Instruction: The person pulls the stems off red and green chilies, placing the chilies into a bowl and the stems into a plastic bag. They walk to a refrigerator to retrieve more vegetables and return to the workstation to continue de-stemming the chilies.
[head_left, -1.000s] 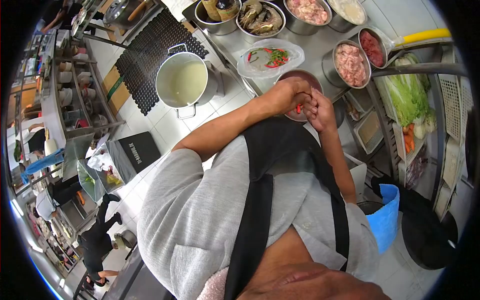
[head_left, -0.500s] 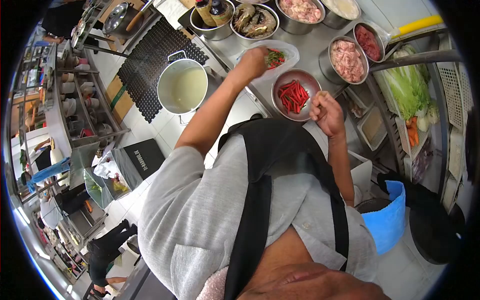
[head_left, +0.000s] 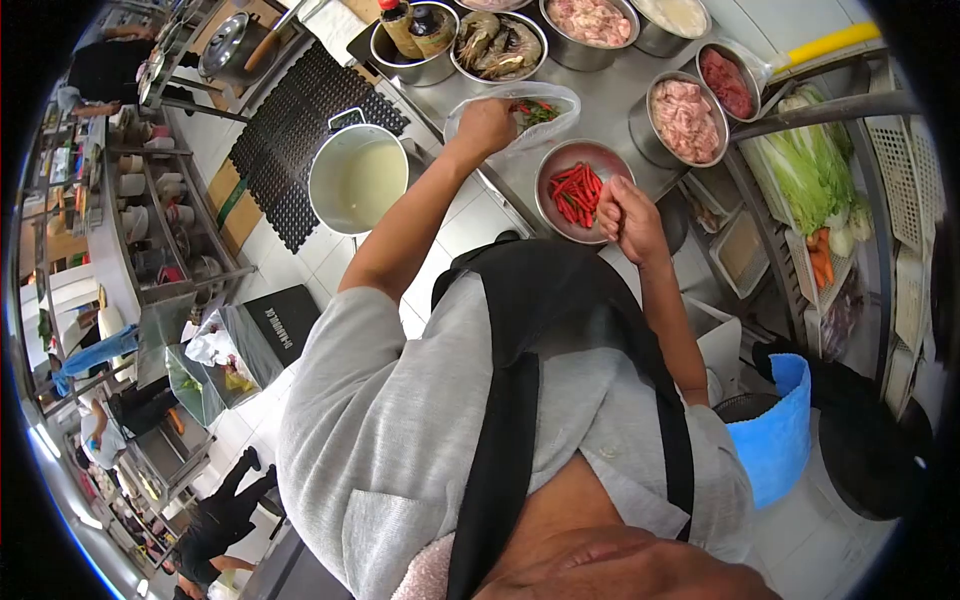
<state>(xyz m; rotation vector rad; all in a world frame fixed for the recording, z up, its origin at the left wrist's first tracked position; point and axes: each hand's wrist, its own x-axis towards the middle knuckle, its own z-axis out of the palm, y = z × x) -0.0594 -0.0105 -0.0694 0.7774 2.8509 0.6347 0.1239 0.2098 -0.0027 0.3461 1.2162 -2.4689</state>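
Note:
My left hand is closed at the left side of a clear plastic bag that holds red chillies with green stems. Its fingertips are hidden, so what they grip cannot be made out. Nearer to me a steel bowl contains a heap of red chillies, their stems not visible. My right hand is beside the bowl's right rim, fingers curled with the thumb pressed on them. Anything inside that hand is too small or hidden to name.
Behind the bag stand a pot with sauce bottles, a bowl of prawns and bowls of raw meat. To the right, a rack holds lettuce and carrots. Left on the floor is a large pot of liquid. Other people work far left.
My left hand has moved slightly left and down at the bag. My right hand has shifted a little left and down, its fingers more tightly curled. The whole view has shifted slightly.

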